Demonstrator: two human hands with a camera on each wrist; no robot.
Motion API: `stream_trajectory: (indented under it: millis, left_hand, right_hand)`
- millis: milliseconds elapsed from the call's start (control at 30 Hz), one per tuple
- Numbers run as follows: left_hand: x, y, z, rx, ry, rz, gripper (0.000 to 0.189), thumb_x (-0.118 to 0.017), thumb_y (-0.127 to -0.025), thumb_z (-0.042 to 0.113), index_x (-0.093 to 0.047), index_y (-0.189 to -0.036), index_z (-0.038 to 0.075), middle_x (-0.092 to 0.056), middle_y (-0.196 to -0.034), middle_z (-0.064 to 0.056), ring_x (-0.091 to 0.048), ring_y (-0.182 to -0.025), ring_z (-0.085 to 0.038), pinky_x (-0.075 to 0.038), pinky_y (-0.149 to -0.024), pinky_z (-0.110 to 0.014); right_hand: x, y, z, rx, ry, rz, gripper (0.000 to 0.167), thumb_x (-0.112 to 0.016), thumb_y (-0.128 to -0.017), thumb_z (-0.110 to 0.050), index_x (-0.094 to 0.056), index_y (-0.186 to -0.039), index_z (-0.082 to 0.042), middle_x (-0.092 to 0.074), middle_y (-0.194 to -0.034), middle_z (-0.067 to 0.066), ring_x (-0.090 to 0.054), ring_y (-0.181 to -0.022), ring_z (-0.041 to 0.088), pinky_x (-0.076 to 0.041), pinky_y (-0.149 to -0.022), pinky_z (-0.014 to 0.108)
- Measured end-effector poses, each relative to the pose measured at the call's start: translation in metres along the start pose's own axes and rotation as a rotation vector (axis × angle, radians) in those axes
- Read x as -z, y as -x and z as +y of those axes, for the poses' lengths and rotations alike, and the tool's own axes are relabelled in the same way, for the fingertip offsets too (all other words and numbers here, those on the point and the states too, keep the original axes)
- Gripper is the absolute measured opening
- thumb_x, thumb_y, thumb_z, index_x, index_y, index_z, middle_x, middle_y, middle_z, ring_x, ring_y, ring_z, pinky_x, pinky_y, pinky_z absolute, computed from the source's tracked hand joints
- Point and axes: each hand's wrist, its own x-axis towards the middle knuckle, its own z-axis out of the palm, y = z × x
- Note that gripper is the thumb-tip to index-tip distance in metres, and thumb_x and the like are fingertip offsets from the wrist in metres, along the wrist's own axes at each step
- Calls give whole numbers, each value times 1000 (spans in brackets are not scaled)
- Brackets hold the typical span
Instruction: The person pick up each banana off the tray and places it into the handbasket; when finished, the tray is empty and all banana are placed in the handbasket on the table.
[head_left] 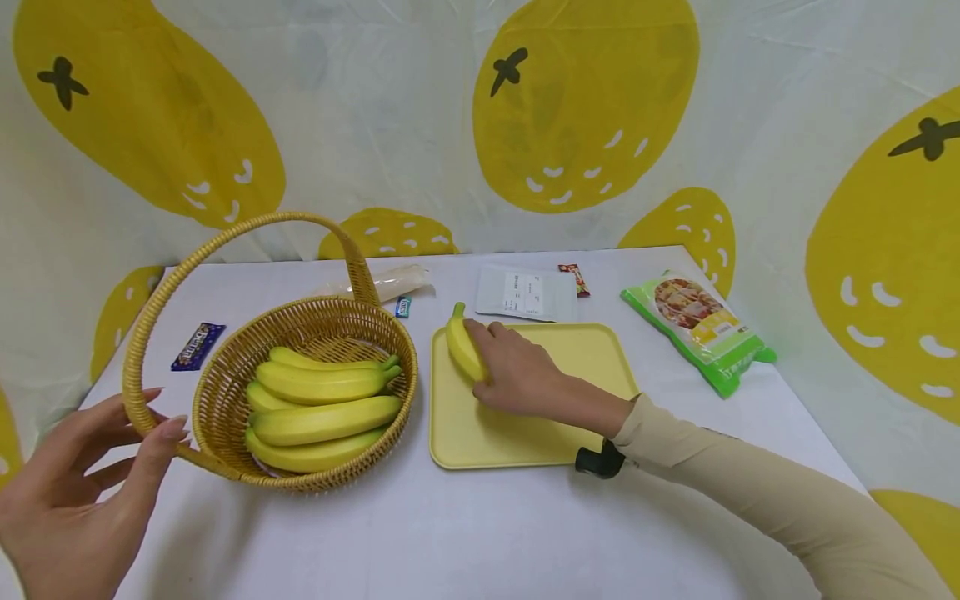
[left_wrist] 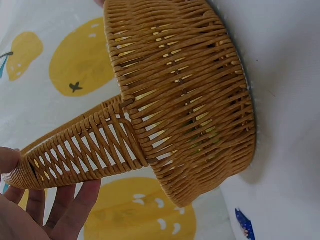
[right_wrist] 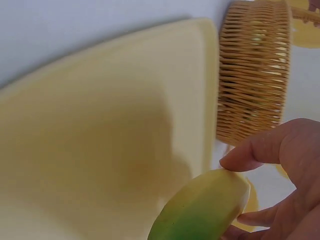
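Note:
My left hand (head_left: 97,483) grips the handle (head_left: 135,367) of a wicker basket (head_left: 408,379) at its left side, thumb and fingers round it. Several yellow bananas (head_left: 322,421) lie side by side in the basket. The left wrist view shows the woven handle (left_wrist: 90,150) between my fingers and the basket's outer wall (left_wrist: 190,95). Over the left part of a pale yellow tray (head_left: 585,354), my right hand (head_left: 521,371) pinches a single banana (head_left: 463,346). In the right wrist view, thumb and fingers hold one end of this banana (right_wrist: 200,210), close over the tray.
Behind the tray lie a white labelled pouch (head_left: 525,292) and a small red packet (head_left: 575,281). A green food bag (head_left: 697,329) is at the right. A blue wrapper (head_left: 198,347) lies left of the basket, and a clear bag (head_left: 397,282) and small teal packet (head_left: 403,307) behind it.

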Motion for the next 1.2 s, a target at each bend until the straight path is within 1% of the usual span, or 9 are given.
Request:
stream_trajectory:
  millis: [67, 167, 233, 300, 467, 633, 800, 967, 1200]
  left_hand:
    - [0, 0, 1, 3, -4, -1, 45, -84, -84, -11, -74, -127, -1, -73, -104, 5, -67, -87, -8, -54, -72, -9]
    - [0, 0, 0, 2, -3, -1, 45, -84, -84, -11, -74, -127, -2, -73, -104, 5, -67, -87, -8, -54, -71, -9]
    - [1, 0, 0, 2, -2, -1, 45, -84, -84, -12, -74, -127, -2, -73, -104, 5, -67, -87, -8, -54, -71, -9]
    - [1, 0, 0, -2, 2, -2, 45, -84, -84, -12, -74, -127, -2, -73, -104, 5, -67, -87, -9, -54, -71, -9]
    - [1, 0, 1, 2, -19, -5, 45, -84, -85, -9, -75, -127, 0, -73, -105, 6, -67, -88, -8, -53, -73, -8]
    - [1, 0, 3, 3, -26, -4, 44, -84, -85, -8, -75, -127, 1, -73, -105, 7, -66, -89, -8, -52, -73, -8]
    - [1, 0, 2, 4, -32, -5, 43, -85, -85, -8, -75, -127, 1, -73, -105, 8, -67, -89, -7, -52, -74, -8]
    - [1, -1, 1, 6, -41, -4, 43, -85, -85, -6, -75, -127, 2, -72, -104, 9, -66, -89, -7, -52, -73, -7]
    - [1, 0, 0, 8, -36, -6, 44, -86, -85, -7, -75, -127, 2, -72, -104, 7, -67, -89, -7, -52, -73, -7]
  right_hand:
    - [7, 0, -2, 16, -10, 12, 88, -75, -88, -17, -33, -164, -7, -58, -124, 13, -55, -94, 24, -52, -66, 37]
    - [16, 1, -4, 45, -20, 33, 88, -75, -87, -16, -33, -164, -6, -58, -124, 13, -56, -94, 24, -52, -69, 37]
    - [21, 1, -5, 62, -25, 42, 88, -75, -87, -16, -34, -164, -6, -58, -123, 12, -55, -93, 24, -51, -70, 36]
    - [25, 2, -6, 78, -33, 50, 88, -76, -86, -15, -34, -163, -6, -58, -117, 11, -55, -89, 23, -50, -69, 35]
    - [32, 4, -11, 117, -45, 57, 87, -75, -86, -13, -36, -163, -8, -57, -110, 8, -54, -85, 23, -49, -66, 34]
    - [39, 6, -19, 167, -61, 48, 86, -73, -85, -11, -37, -163, -9, -56, -106, 5, -53, -85, 21, -48, -66, 34]
    - [46, 8, -28, 197, -68, 33, 85, -72, -84, -9, -39, -162, -10, -55, -104, 4, -53, -84, 21, -48, -66, 33]
    - [52, 9, -37, 216, -53, 4, 84, -72, -85, -8, -39, -162, -11, -55, -104, 3, -53, -82, 20, -48, -65, 32]
    - [55, 9, -48, 258, -36, -25, 85, -70, -85, -9, -38, -163, -14, -56, -107, 2, -53, -82, 19, -47, -63, 32]
